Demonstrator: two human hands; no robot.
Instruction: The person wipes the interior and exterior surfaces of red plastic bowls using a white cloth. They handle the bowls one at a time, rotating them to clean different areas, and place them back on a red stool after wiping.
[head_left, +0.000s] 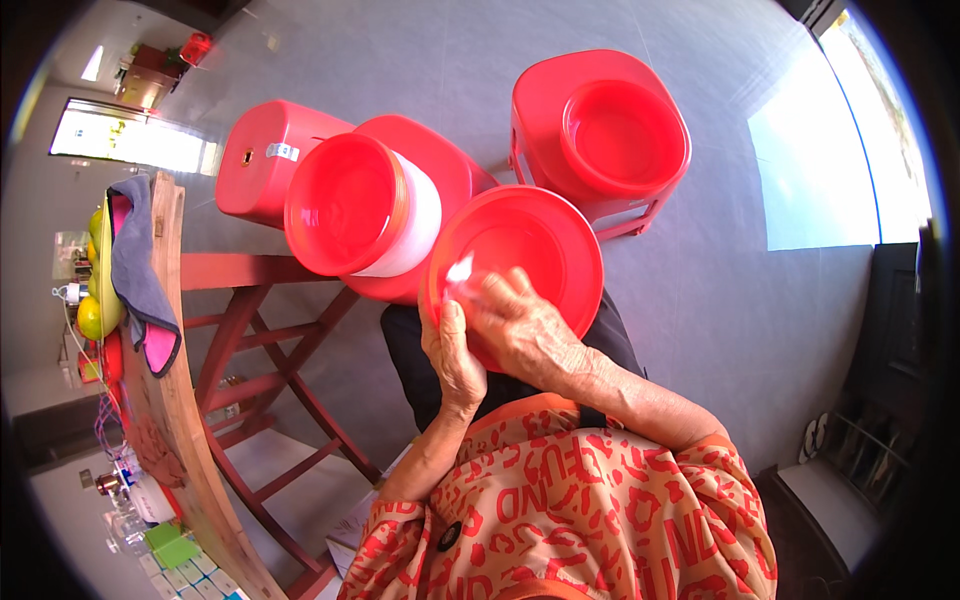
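A round red plastic basin (574, 247) rests tilted on my lap. My left hand (454, 352) grips its left rim, with the thumb on top and the fingers partly hidden behind the wall. My right hand (525, 322) reaches over the near side into the basin, close to the left thumb, and its fingers are blurred. By those fingertips is a small whitish, blurred patch (460, 268); whether it is held, stuck on or glare I cannot tell.
Beyond stand red plastic stools (551, 82). One carries a red basin (626, 139); another holds a stack of red basins (345, 206) with a white band. At left is a wooden table (169, 405) with a grey cloth (139, 247), plus a reddish folding wooden frame (259, 382).
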